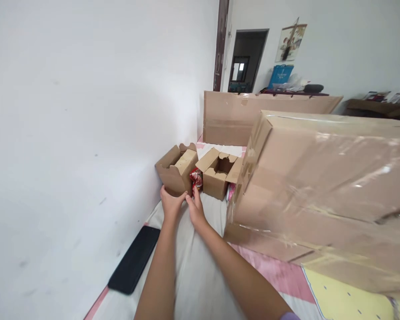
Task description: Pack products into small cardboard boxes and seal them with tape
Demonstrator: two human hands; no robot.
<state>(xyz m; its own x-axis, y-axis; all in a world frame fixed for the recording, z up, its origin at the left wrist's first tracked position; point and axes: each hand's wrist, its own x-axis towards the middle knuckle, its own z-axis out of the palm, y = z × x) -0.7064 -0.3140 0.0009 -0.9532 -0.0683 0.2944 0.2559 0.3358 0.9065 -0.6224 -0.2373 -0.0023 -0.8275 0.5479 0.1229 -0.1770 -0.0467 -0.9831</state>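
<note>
An open cardboard box (175, 180) stands on the pale sheet against the white wall, a light tan piece (186, 161) showing inside it. My left hand (171, 203) grips its near lower side, fingers at the left corner and thumb stretched toward the right corner. At that right corner, my right hand (196, 209) closes on the box, its thumb close to the left one. A crumpled red packet (196, 178) sits just beyond the right fingertips, wedged between this box and a second open cardboard box (214, 186). The far fingertips of both hands are partly hidden.
A large taped carton (320, 178) rises close on the right, and a long cardboard panel (226, 118) stands behind. A black phone-like slab (135, 260) lies by the wall (70, 133). Yellow cloth (346, 293) lies at lower right.
</note>
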